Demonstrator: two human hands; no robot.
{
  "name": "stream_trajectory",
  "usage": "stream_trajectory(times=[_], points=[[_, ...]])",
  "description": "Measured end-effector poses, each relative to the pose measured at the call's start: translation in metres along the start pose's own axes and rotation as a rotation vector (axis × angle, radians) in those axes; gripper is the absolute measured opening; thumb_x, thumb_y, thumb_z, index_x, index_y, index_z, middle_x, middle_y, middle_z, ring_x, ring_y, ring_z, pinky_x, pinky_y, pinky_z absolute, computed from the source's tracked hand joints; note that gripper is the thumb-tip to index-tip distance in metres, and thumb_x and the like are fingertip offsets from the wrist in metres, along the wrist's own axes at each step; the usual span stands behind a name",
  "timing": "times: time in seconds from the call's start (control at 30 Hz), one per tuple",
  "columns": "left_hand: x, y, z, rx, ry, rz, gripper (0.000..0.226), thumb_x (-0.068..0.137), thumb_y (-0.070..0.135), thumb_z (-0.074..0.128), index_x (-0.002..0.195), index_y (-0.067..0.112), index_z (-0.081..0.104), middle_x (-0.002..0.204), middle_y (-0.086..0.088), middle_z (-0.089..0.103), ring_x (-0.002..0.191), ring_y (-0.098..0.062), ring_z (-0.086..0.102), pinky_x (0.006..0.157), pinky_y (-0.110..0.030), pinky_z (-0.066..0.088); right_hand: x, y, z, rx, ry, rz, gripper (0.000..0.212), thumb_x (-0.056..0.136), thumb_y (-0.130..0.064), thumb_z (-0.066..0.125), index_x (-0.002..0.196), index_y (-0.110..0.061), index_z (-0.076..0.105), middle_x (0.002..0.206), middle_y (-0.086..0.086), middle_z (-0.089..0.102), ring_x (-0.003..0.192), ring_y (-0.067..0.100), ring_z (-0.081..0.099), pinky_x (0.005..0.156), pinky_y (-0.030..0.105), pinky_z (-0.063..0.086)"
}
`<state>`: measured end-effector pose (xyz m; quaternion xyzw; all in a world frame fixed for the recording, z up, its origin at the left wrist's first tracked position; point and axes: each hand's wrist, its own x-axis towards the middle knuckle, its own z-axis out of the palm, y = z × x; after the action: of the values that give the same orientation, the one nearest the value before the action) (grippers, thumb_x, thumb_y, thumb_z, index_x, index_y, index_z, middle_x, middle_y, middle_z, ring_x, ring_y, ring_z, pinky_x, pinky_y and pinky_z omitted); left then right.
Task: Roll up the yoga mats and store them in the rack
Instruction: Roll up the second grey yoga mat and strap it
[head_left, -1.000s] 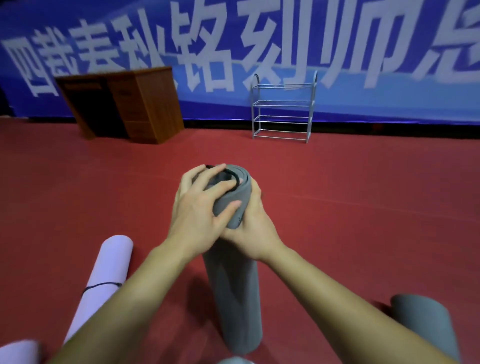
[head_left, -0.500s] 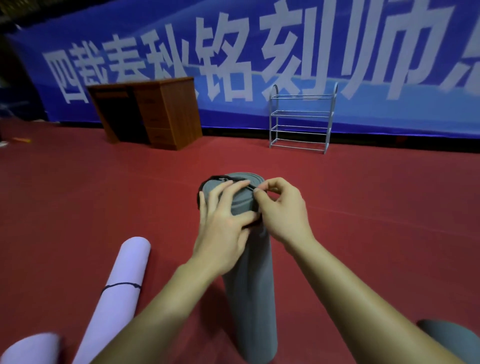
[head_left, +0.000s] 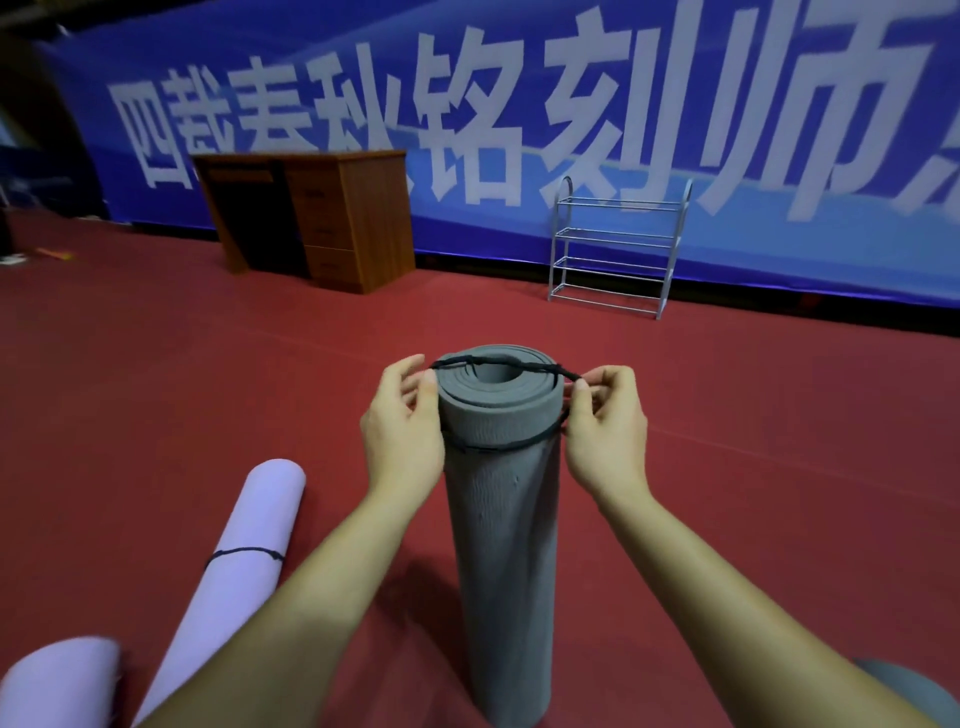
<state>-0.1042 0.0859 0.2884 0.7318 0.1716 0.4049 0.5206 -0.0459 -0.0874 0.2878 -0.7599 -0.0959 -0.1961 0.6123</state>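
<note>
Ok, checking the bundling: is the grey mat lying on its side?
No, the grey mat stands upright on the floor, left hand and right hand stretching a black band over its top.

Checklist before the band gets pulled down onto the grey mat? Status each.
1. Grey mat rolled and standing upright on the floor: ok.
2. Black band fully round the roll: not ok; its front sits below the rim, its far side lies across the top end.
3. Right hand pinches the band: ok.
4. Left hand grip on the band at the left rim: cannot tell.
5. Rack shelves free for mats: ok, nothing shows on them.
6. Lilac mat on the floor banded: ok.
</note>
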Motion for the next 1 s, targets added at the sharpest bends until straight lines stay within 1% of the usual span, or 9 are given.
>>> stream_trajectory(times=[0.07,0.23,0.4,0.53,0.63,0.73,0.87,0.93,1.0], points=[[0.009,-0.002,-0.002,-0.065,-0.071,-0.09,0.022,0.098,0.032,0.063,0.117,0.025,0.073,0.105,0.007,0.076,0.093,-0.008,0.07,0.091,-0.036,0.057,0.005,-0.002,-0.001,-0.065,-0.012,-0.062,0.009,0.1,-0.014,0.054,0.106,-0.021,0.053,0.076,-0.012,0.062,0.069,0.005,0.059,0.068,0.035,0.037],[0.016,-0.001,-0.003,-0.309,-0.039,-0.236,0.007,0.095,0.02,0.071,0.098,0.014,0.073,0.092,-0.002,0.075,0.082,-0.01,0.066,0.067,-0.02,0.052,0.014,0.002,-0.002,-0.2,-0.109,-0.232,0.026,0.096,-0.002,0.047,0.1,-0.027,0.053,0.062,-0.011,0.053,0.056,0.006,0.047,0.063,0.036,0.039],[0.021,-0.003,-0.001,-0.382,0.015,-0.315,0.008,0.099,0.015,0.064,0.094,0.01,0.064,0.079,-0.001,0.067,0.07,-0.01,0.057,0.072,-0.029,0.046,0.017,0.013,0.004,-0.086,-0.15,-0.235,0.037,0.098,-0.003,0.043,0.098,-0.035,0.061,0.083,-0.009,0.072,0.075,0.007,0.071,0.076,0.047,0.059],[0.018,-0.006,-0.001,-0.219,0.122,-0.211,0.012,0.102,0.02,0.061,0.09,0.016,0.059,0.083,0.0,0.071,0.069,-0.008,0.06,0.067,-0.028,0.047,0.018,0.013,0.004,-0.258,-0.157,-0.352,0.044,0.095,-0.007,0.048,0.119,-0.037,0.069,0.102,-0.003,0.074,0.094,0.019,0.069,0.086,0.04,0.055],[0.023,-0.01,0.001,-0.216,0.122,-0.224,0.018,0.101,0.017,0.061,0.084,0.02,0.056,0.079,0.006,0.069,0.069,-0.007,0.061,0.067,-0.027,0.047,0.028,0.008,-0.004,-0.376,-0.331,-0.37,0.055,0.096,-0.002,0.047,0.136,-0.036,0.065,0.1,-0.004,0.067,0.094,0.015,0.059,0.083,0.034,0.046],[0.034,-0.018,0.007,-0.243,0.053,-0.354,0.016,0.099,0.008,0.061,0.085,0.016,0.058,0.079,0.0,0.064,0.071,-0.016,0.056,0.061,-0.026,0.044,0.039,0.003,-0.008,-0.14,-0.643,-0.126,0.048,0.105,-0.003,0.037,0.145,-0.02,0.058,0.101,-0.017,0.07,0.085,0.005,0.062,0.077,0.028,0.052],[0.042,-0.029,0.01,-0.547,-0.022,-0.843,0.026,0.097,-0.007,0.042,0.084,0.011,0.057,0.06,-0.006,0.057,0.046,-0.014,0.051,0.04,-0.02,0.043,0.035,0.013,-0.005,0.252,-0.735,0.341,0.049,0.1,0.009,0.028,0.112,-0.008,0.072,0.076,-0.003,0.064,0.069,0.011,0.053,0.065,0.021,0.051],[0.044,-0.031,0.003,-0.734,-0.073,-0.926,0.027,0.103,0.002,0.038,0.085,0.018,0.05,0.045,0.005,0.046,0.032,-0.006,0.038,0.033,-0.016,0.032,0.03,0.025,-0.006,0.453,-0.716,0.562,0.045,0.096,0.005,0.029,0.11,-0.003,0.071,0.07,-0.005,0.044,0.06,0.008,0.038,0.064,0.022,0.04],[0.038,-0.033,-0.006,-0.77,-0.27,-0.846,0.012,0.102,0.027,0.05,0.094,0.023,0.058,0.052,0.008,0.037,0.038,-0.006,0.028,0.04,-0.02,0.026,0.024,0.034,-0.009,0.613,-0.698,0.681,0.04,0.094,-0.014,0.033,0.093,-0.01,0.073,0.072,-0.006,0.031,0.057,0.008,0.025,0.063,0.026,0.031]])
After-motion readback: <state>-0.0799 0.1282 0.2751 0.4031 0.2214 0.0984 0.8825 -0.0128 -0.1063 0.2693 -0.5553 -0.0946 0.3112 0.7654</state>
